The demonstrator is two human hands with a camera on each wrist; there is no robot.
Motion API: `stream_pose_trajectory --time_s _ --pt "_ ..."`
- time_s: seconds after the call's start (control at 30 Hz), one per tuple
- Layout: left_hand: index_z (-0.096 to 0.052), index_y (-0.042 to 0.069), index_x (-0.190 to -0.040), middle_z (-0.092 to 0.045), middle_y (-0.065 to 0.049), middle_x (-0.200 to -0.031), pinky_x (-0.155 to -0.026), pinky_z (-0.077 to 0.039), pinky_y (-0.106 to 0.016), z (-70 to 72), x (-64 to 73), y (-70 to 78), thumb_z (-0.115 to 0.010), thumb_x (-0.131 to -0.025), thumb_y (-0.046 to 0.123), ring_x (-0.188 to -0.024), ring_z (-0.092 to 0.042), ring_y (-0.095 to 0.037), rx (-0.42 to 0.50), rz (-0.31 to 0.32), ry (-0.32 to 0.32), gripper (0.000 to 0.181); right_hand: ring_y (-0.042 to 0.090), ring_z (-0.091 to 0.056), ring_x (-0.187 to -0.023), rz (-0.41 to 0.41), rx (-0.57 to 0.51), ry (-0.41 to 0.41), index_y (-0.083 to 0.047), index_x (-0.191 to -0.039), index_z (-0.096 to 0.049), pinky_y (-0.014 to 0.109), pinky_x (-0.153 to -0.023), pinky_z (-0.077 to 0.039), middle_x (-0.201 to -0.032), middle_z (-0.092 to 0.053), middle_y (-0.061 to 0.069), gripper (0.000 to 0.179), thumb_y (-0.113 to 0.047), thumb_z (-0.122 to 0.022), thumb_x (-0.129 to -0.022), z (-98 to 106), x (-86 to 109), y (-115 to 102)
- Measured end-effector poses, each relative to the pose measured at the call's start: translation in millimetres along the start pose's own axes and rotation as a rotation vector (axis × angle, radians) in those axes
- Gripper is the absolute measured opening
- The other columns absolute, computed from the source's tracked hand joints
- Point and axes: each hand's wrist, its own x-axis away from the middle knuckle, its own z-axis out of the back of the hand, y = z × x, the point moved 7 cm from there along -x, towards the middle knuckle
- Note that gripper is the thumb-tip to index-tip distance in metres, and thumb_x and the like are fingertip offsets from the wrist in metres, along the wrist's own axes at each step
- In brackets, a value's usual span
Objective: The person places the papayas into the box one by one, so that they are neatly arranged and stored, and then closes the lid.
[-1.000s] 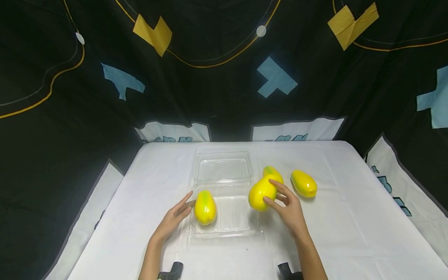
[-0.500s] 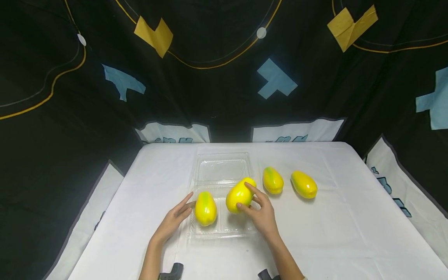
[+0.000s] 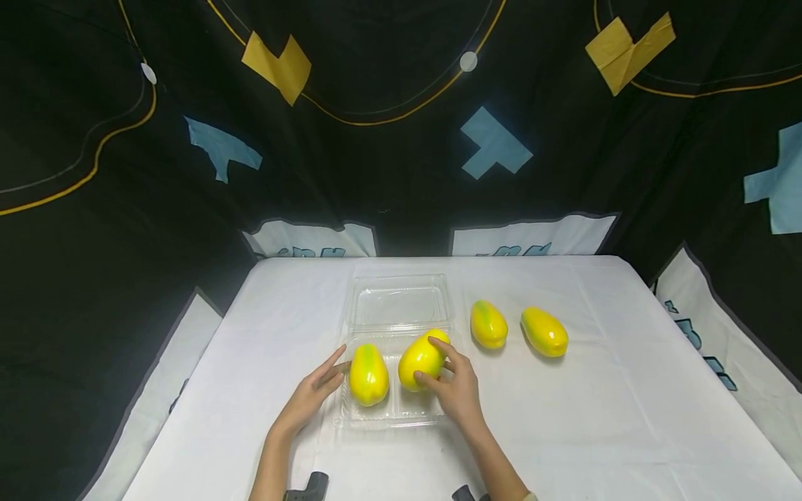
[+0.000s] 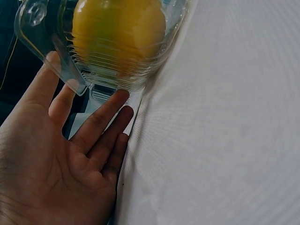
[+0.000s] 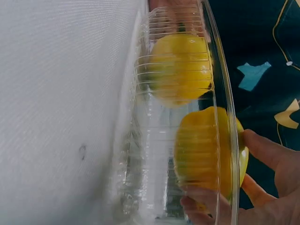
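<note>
A clear plastic clamshell container (image 3: 401,422) lies on the white table with its lid (image 3: 399,303) folded back. One glossy yellow papaya (image 3: 368,376) with a green streak sits in the left part of its base. My right hand (image 3: 461,391) holds a second papaya (image 3: 418,360) between thumb and fingers, over the base's right part; in the right wrist view this papaya (image 5: 201,150) is partly behind the container's ribbed wall. At the container's left side is my left hand (image 4: 70,145), its fingers extended and touching or very close to the wall.
Two more papayas, a nearer one (image 3: 489,324) and one farther right (image 3: 544,331), lie on the table (image 3: 595,410) to the right of the container. A black curtain (image 3: 388,174) with taped shapes hangs behind the table.
My right hand has carried its papaya leftward from beside the container and lowered it into the right part of the base. The left hand stays at the container's left side.
</note>
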Motion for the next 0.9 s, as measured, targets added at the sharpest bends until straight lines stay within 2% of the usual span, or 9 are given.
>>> stream_pose_trajectory --time_s 0.23,0.5,0.77,0.9 --pt "-0.037 0.045 -0.137 -0.052 0.001 -0.132 -0.102 -0.017 -0.065 0.0 -0.4 -0.1 -0.056 -0.09 0.041 -0.13 -0.036 -0.028 -0.007 0.005 0.002 0.051 0.041 -0.052 -0.105 0.023 0.083 0.0 -0.011 -0.126 -0.056 0.044 -0.082 -0.051 -0.124 -0.049 0.021 0.058 -0.008 -0.078 -0.072 -5.7 -2.0 -2.2" --pt "-0.037 0.046 -0.137 -0.052 0.0 -0.132 -0.102 -0.018 -0.064 -0.3 -0.7 0.4 -0.056 -0.09 0.041 -0.129 -0.037 -0.029 -0.003 0.002 0.002 0.051 0.044 -0.054 -0.104 0.013 0.111 0.003 -0.01 -0.126 -0.055 0.042 -0.08 -0.052 -0.123 -0.052 0.022 0.058 -0.01 -0.078 -0.073 -9.4 1.4 -1.0" --pt "-0.037 0.044 -0.137 -0.052 -0.001 -0.132 -0.101 -0.019 -0.065 -0.4 -0.5 0.7 -0.056 -0.09 0.041 -0.129 -0.037 -0.03 0.001 0.0 0.002 0.051 0.034 -0.054 -0.101 0.003 0.183 0.01 -0.008 -0.127 -0.054 0.037 -0.076 -0.052 -0.115 -0.054 0.021 0.058 -0.012 -0.077 -0.074 -14.8 3.9 1.1" --pt "-0.037 0.043 -0.138 -0.052 -0.001 -0.132 -0.101 -0.018 -0.065 -0.4 -0.3 1.2 -0.056 -0.09 0.04 -0.129 -0.037 -0.03 0.0 -0.001 0.002 0.052 0.036 -0.053 -0.105 0.003 0.189 0.006 -0.008 -0.128 -0.053 0.04 -0.079 -0.051 -0.117 -0.053 0.021 0.058 -0.013 -0.076 -0.075 -15.9 3.1 2.3"
